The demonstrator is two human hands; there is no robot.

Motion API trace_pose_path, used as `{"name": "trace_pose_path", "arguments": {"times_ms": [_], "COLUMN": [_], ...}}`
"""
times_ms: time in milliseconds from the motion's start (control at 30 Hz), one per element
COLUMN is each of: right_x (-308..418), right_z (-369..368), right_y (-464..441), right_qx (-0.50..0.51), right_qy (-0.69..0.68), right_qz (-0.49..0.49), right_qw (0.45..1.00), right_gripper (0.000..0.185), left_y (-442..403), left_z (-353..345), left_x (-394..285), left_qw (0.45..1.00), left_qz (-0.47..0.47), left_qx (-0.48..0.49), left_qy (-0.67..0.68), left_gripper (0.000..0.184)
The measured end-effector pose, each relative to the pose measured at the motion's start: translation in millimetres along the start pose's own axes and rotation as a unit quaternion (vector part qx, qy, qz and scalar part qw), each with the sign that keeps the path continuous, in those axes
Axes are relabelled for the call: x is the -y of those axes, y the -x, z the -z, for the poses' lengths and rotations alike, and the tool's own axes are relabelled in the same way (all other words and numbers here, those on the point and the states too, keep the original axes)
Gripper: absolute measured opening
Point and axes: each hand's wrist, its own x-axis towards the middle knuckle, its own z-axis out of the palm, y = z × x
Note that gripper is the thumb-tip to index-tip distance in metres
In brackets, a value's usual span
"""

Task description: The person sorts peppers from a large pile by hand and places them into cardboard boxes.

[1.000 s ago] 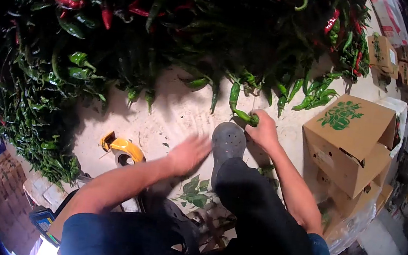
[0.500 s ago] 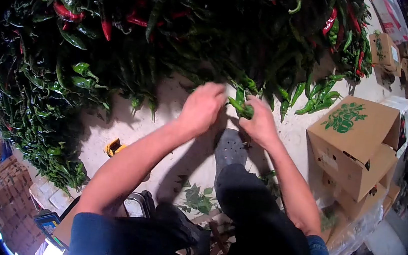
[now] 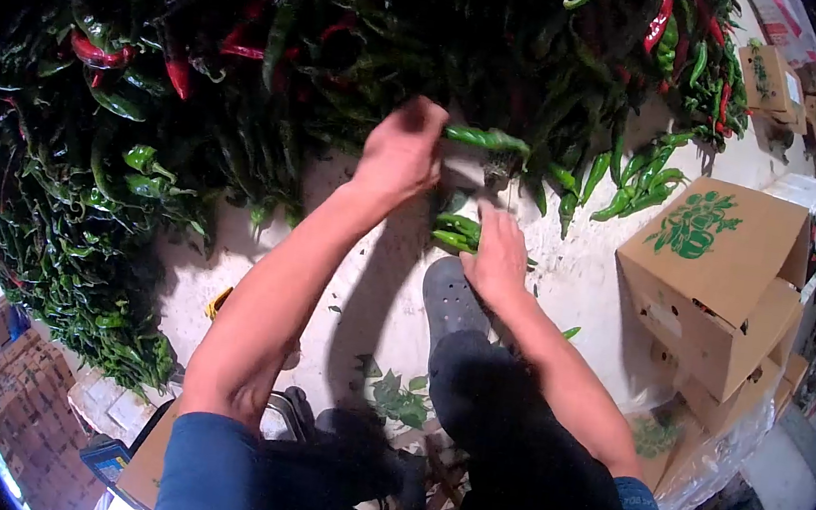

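Observation:
A large pile of long peppers (image 3: 233, 114), mostly green with some red ones, fills the far side and the left. At its near edge my left hand (image 3: 401, 159) is closed on one long green pepper (image 3: 487, 139), which sticks out to the right from the fingers. Lower and to the right, my right hand (image 3: 500, 258) is wrapped round a few green peppers (image 3: 457, 232), whose ends show left of the fingers. It is just above the toe of a grey clog (image 3: 453, 301).
Open cardboard boxes (image 3: 706, 249) with a green print stand at the right. Loose green peppers (image 3: 642, 186) lie on the pale floor beyond them. Leaves (image 3: 399, 400) lie near my feet. A yellow object (image 3: 217, 302) is partly behind my left forearm, and a blue-edged device (image 3: 108, 461) is at lower left.
My left hand has moved up to the pile's edge and now has a long green pepper in it. My right hand has come down and slightly left with green peppers in its grasp.

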Motion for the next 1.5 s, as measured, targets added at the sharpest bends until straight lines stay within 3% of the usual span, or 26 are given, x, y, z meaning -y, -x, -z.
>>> {"name": "trace_pose_path", "arguments": {"times_ms": [33,100,200,233,333,400,467,533,633,733,767,800,867,933,1000,1067,1133,1167,1200,1267,1300,1400,1500], "right_x": [-4.9,-5.8,-10.9,-15.3,-25.8,-42.1,-46.7,-48.2,-46.2,-45.8,-44.6,-43.8,-46.9,-48.9,-49.7,-46.1,-43.7,-37.2,-29.5,-12.8,-9.0,2.0,0.0], "right_z": [1.6,2.1,-0.6,1.2,13.5,6.8,9.6,12.3,14.3,13.9,17.3,18.2,17.9,19.4,17.8,27.6,41.6,49.9,54.9,56.5,49.7,26.7,3.4], "right_y": [-2.1,-6.6,-8.6,-5.3,8.1,23.5,32.8,36.5,38.9,33.7,33.8,35.7,39.1,34.5,29.0,17.7,11.3,6.0,-2.2,-26.1,-40.0,-78.8,-102.1], "right_qx": [0.031,0.053,0.062,0.034,0.052,0.002,-0.033,0.008,0.043,0.073,0.068,0.063,0.079,0.076,0.066,0.046,0.062,0.048,0.035,0.009,0.048,0.141,0.211], "right_qy": [0.009,0.023,-0.006,-0.025,-0.095,-0.105,-0.107,-0.086,-0.020,0.063,0.071,0.077,0.048,0.029,0.019,-0.128,-0.255,-0.218,-0.191,-0.130,-0.128,-0.041,0.045], "right_qz": [0.004,0.006,0.001,-0.001,-0.143,-0.108,-0.064,-0.056,-0.022,0.011,0.033,0.054,0.014,-0.028,-0.076,-0.157,-0.137,-0.053,0.027,0.186,0.191,0.190,0.205], "right_qw": [0.999,0.998,0.998,0.999,0.984,0.989,0.992,0.995,0.999,0.995,0.995,0.994,0.996,0.996,0.995,0.978,0.955,0.973,0.981,0.974,0.972,0.971,0.955], "right_gripper": [0.055,0.041,0.045,0.042,0.044,0.045,0.046,0.051,0.057,0.059,0.059,0.059,0.057,0.054,0.050,0.042,0.043,0.044,0.045,0.046,0.047,0.046,0.046], "left_y": [6.5,23.8,59.1,70.8,97.9,104.9,96.4,89.7,77.2,81.5,85.1,91.6,112.0,159.9,205.0,203.5,210.0,192.8,171.5,126.2,91.7,71.4,69.1], "left_z": [20.2,44.4,50.1,54.5,41.3,24.6,19.2,6.4,-25.2,-33.4,-19.7,-10.5,13.9,30.6,48.2,78.0,81.7,82.6,82.9,76.4,88.9,45.3,40.6], "left_x": [-12.0,-14.4,-9.8,-9.7,-2.9,1.0,-13.4,-26.7,-39.4,-35.5,-46.7,-48.0,-38.5,-25.6,-15.5,-33.9,-17.4,-14.0,-8.9,10.8,-4.2,46.3,40.2], "left_qw": [0.998,0.988,0.941,0.928,0.948,0.980,0.987,0.991,0.978,0.980,0.993,0.991,0.983,0.945,0.832,0.777,0.879,0.911,0.961,0.990,0.963,0.943,0.933], "left_qz": [-0.013,0.101,0.257,0.318,0.289,0.182,0.138,0.084,0.071,0.060,0.079,0.091,0.122,0.158,0.186,0.153,0.145,0.170,0.122,0.014,0.098,-0.070,-0.082], "left_qx": [-0.061,-0.088,-0.128,-0.068,-0.005,0.021,0.063,0.083,0.178,0.179,0.075,0.075,0.070,0.272,0.509,0.610,0.454,0.376,0.249,0.106,0.208,0.088,0.112], "left_qy": [-0.019,0.071,0.177,0.183,0.132,0.074,0.050,0.067,-0.084,-0.056,0.038,0.065,0.115,0.091,0.123,0.032,0.004,-0.004,0.004,-0.094,-0.143,-0.314,-0.333], "left_gripper": [0.038,0.038,0.037,0.034,0.030,0.036,0.040,0.044,0.037,0.031,0.014,0.013,0.013,0.018,0.034,0.052,0.067,0.069,0.068,0.081,0.080,0.069,0.060]}}
